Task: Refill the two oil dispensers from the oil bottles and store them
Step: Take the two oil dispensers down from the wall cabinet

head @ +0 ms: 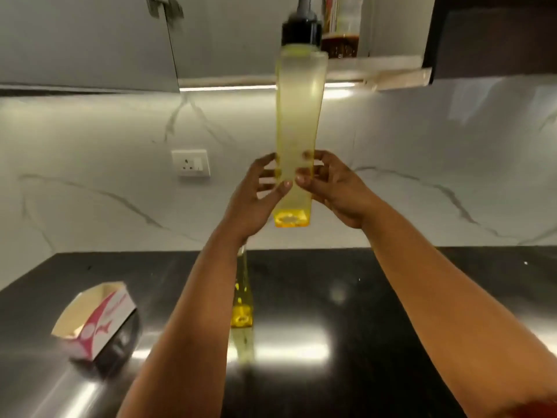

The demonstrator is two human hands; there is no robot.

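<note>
Two bare forearms reach up and away from the camera. The left hand [259, 194] and right hand [334, 188] clasp the base of a tall yellow oil dispenser [300, 122], fingers curled around it, lifting it upright toward the open cupboard [391, 64] above. Keeping it vertical seems wise. A second dispenser [242, 303] stands on the counter [391, 297] below the left wrist.

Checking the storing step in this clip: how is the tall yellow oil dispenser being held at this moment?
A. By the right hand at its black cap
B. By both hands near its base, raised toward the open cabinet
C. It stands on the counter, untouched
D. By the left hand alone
B: the left hand and right hand both grip the dispenser low on its body, lifted off the counter toward the cabinet shelf.
</note>
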